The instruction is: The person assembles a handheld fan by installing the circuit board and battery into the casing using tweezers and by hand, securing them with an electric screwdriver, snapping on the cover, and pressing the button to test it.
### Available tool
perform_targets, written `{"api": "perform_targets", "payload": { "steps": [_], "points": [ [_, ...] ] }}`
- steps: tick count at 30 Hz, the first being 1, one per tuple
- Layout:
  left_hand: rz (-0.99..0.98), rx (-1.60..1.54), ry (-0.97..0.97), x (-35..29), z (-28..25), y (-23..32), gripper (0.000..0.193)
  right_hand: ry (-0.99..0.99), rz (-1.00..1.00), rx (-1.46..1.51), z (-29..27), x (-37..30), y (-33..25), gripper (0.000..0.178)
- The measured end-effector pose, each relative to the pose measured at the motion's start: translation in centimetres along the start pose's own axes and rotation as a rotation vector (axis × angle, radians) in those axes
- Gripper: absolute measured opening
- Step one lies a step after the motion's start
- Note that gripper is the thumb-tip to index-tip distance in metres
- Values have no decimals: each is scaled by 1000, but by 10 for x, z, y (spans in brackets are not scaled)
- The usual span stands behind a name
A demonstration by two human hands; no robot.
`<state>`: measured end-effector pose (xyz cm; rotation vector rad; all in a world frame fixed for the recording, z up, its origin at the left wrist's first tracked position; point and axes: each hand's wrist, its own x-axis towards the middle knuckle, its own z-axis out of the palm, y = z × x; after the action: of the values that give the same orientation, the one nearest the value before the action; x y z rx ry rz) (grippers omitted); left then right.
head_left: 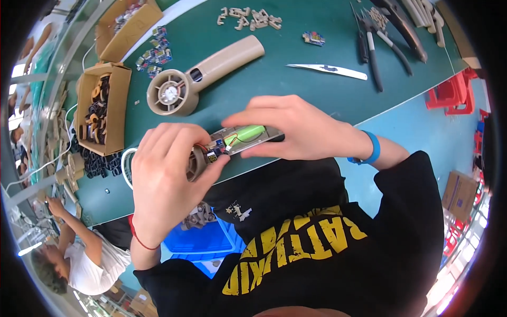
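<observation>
Both hands hold an opened beige handheld fan above the front edge of the green table. A light green battery cell and a small circuit board with thin wires lie exposed inside its handle. My left hand grips the round head end, thumb and fingertips pressing at the circuit board. My right hand wraps the handle end, fingers curled over the battery. It wears a blue wristband; the left wrist has a red string.
A finished beige fan lies farther back. Cardboard boxes of dark and tan parts stand at left. Pliers, a white blade, small coloured boards and beige pieces lie on the table. A blue bin sits below. Another person works at lower left.
</observation>
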<state>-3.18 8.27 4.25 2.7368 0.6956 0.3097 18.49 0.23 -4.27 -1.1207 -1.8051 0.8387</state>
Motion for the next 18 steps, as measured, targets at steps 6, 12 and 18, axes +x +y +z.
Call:
{"api": "perform_targets", "payload": {
  "steps": [6,12,18],
  "points": [
    [-113,-140,2,-4,8,4,34,-8,22,8,3,-6,1,41],
    [2,-56,-59,-2,9,0,32,14,-15,-6,4,-8,2,41],
    [12,-13,-55,-3,10,0,30,-5,-18,-32,3,-5,2,41]
  ]
}}
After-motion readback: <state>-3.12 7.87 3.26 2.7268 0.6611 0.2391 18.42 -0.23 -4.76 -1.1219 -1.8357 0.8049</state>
